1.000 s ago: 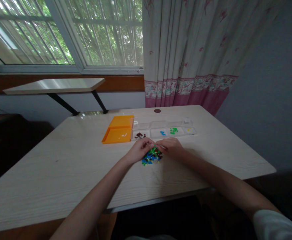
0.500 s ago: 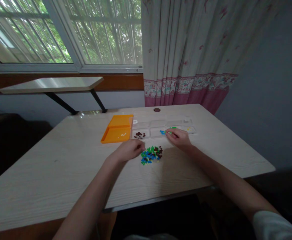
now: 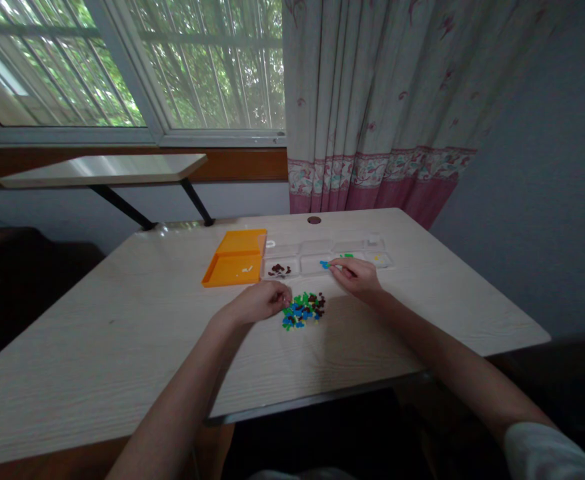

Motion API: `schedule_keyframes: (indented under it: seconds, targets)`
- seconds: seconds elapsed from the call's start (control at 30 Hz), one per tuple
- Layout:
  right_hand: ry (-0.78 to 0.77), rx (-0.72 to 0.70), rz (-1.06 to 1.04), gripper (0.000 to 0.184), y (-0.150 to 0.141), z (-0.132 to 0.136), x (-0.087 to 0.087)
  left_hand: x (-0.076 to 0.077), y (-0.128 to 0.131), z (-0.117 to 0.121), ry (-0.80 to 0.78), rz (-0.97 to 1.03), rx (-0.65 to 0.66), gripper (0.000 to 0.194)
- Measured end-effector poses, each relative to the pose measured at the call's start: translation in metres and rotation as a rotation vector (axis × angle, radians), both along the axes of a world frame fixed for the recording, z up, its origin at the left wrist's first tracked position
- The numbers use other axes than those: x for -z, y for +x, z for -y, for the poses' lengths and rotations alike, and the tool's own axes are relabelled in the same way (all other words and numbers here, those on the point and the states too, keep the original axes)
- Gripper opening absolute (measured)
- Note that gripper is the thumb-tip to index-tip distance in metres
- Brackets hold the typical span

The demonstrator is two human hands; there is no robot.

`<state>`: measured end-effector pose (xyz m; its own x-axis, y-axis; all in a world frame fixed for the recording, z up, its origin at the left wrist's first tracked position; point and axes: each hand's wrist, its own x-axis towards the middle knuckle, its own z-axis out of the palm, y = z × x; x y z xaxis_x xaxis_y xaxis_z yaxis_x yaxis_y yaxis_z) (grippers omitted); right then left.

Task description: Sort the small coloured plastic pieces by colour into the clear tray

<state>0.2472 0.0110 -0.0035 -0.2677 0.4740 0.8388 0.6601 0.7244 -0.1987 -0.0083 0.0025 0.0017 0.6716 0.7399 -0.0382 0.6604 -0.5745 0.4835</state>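
Observation:
A heap of small green, blue and brown pieces [image 3: 303, 310] lies on the pale wooden table [image 3: 122, 333]. My left hand [image 3: 262, 301] rests curled at the heap's left edge, fingertips pinched together; what they hold is too small to see. My right hand [image 3: 358, 275] reaches over the front row of a clear compartment tray [image 3: 322, 248], fingers pinched by the blue pieces [image 3: 325, 265] and green pieces [image 3: 347, 255]. Brown pieces [image 3: 279, 269] sit in the tray's left compartment, yellow ones [image 3: 378, 256] at its right end.
An orange lid or shallow box [image 3: 236, 257] lies just left of the clear tray. A round cable hole [image 3: 314, 219] is at the table's far edge. Behind are a window, a narrow shelf [image 3: 102, 168] and a floral curtain [image 3: 372, 107].
My right hand has left the heap and gone forward to the tray's blue and green compartments. My left hand has drawn back slightly to the heap's left edge.

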Motion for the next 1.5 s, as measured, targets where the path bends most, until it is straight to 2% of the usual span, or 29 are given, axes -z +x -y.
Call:
schedule_keyframes:
  seconds: [0.17,0.3,0.57,0.77,1.0,1.33,1.5]
  targets:
    - [-0.001,0.002,0.055,0.020,0.002,-0.002,0.000,0.002,-0.002,-0.002,0.022,0.025,0.004,0.016]
    - [-0.085,0.042,0.141,0.022,0.014,-0.007,-0.004,0.003,0.000,-0.002,0.090,0.027,-0.048,0.017]
    - [-0.439,0.334,0.325,0.022,0.055,-0.026,-0.014,0.004,0.005,0.000,0.163,0.001,-0.084,0.015]
    - [-0.520,0.423,0.384,0.023,0.072,-0.037,-0.006,0.000,0.003,-0.001,0.176,-0.030,-0.098,0.019]
    - [-0.460,0.343,0.345,0.022,0.058,-0.030,-0.003,-0.004,0.001,-0.001,0.190,-0.031,-0.052,0.019]
    - [-0.492,0.099,0.480,0.022,0.005,-0.007,0.000,0.000,0.000,-0.004,0.196,-0.034,-0.001,0.020]
    - [-0.516,-0.049,0.462,0.018,-0.010,0.000,0.006,0.002,0.001,-0.004,0.222,-0.048,-0.038,0.017]
